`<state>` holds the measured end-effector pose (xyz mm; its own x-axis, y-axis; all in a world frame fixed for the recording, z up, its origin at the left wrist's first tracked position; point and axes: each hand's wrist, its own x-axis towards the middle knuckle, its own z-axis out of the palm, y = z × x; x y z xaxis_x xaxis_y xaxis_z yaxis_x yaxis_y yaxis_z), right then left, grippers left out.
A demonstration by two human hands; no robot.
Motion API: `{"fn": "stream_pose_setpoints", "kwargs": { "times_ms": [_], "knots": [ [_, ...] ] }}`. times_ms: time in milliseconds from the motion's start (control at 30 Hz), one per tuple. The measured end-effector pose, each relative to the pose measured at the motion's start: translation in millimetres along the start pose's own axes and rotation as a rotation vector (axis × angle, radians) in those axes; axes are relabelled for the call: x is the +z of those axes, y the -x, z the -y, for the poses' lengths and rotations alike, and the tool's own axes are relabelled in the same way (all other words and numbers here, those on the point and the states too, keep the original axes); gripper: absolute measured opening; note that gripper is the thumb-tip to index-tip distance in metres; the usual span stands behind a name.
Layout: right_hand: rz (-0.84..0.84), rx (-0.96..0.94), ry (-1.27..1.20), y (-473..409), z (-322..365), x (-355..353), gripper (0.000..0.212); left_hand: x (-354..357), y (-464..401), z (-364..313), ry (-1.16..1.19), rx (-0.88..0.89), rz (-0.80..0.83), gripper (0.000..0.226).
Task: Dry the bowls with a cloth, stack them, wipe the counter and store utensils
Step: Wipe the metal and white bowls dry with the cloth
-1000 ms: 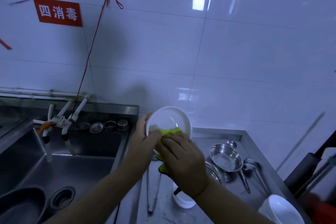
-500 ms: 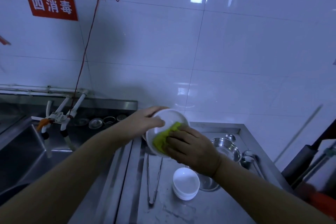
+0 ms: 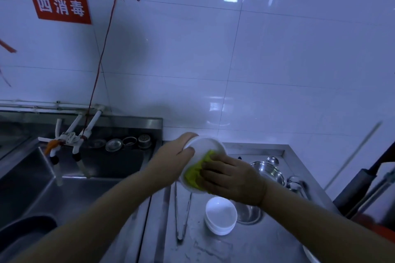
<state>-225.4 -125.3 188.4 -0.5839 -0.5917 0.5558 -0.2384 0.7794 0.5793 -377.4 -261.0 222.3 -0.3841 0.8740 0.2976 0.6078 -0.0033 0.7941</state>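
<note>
My right fingers (image 3: 210,165) press a yellow cloth (image 3: 195,174) into a white bowl (image 3: 205,145), while my left hand (image 3: 173,159) grips the bowl's rim at nine o'clock, holding it tilted above the desk (image 3: 245,243). Drying is midway, I judge. At six o'clock below the bowl, a short stack (image 3: 221,214) of white bowls sits done. Tongs (image 3: 181,215) lie just left of it. A steel bowl (image 3: 270,172) and ladles (image 3: 296,183) wait at three o'clock. Wiping the desk and storing utensils remain.

A red sign (image 3: 61,7) on the tiled wall reads "四消毒".
</note>
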Motion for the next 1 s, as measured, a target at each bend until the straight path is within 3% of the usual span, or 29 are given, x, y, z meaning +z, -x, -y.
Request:
{"fn": "stream_pose_setpoints", "kwargs": {
  "times_ms": [67,133,200,300,433,500,567,700,767,900,1000],
  "knots": [
    [0.030,-0.077,-0.013,0.0,-7.2,-2.3,0.010,-14.6,-9.2,-2.7,-0.048,-0.041,0.222,0.033],
    [0.013,-0.022,-0.001,-4.1,-4.9,-1.3,0.008,-23.2,-12.8,-3.2,0.060,-0.079,0.244,0.031],
    [-0.037,0.111,0.028,-9.1,2.5,1.4,0.008,-17.1,-7.9,0.0,0.244,-0.099,0.082,0.032],
    [-0.126,0.395,0.063,-22.6,18.4,6.7,0.024,14.7,6.6,1.6,0.464,-0.039,-0.227,0.030],
    [-0.142,0.546,0.016,-31.7,37.6,17.4,0.034,29.7,8.3,-2.7,0.599,0.005,-0.377,0.028],
    [-0.141,0.486,0.020,-26.1,34.4,17.6,0.034,22.1,5.2,-4.5,0.559,0.019,-0.311,0.021],
    [-0.121,0.336,0.028,-17.1,23.7,15.0,0.021,11.0,1.7,-3.1,0.457,0.001,-0.206,0.029],
    [-0.026,-0.033,0.007,-1.6,-1.6,8.2,0.010,-14.8,-12.1,1.5,0.147,-0.090,0.181,0.040],
    [-0.001,-0.045,-0.003,-3.0,-4.7,7.5,0.007,-20.6,-14.7,4.7,0.199,-0.147,0.251,0.034],
    [-0.010,0.224,0.074,-11.5,6.4,9.7,0.014,3.8,-2.0,18.0,0.570,-0.217,-0.038,0.025],
    [0.017,0.430,0.079,-25.2,21.3,13.1,0.016,29.7,7.8,19.2,0.667,-0.167,-0.239,0.029]
  ]
}}
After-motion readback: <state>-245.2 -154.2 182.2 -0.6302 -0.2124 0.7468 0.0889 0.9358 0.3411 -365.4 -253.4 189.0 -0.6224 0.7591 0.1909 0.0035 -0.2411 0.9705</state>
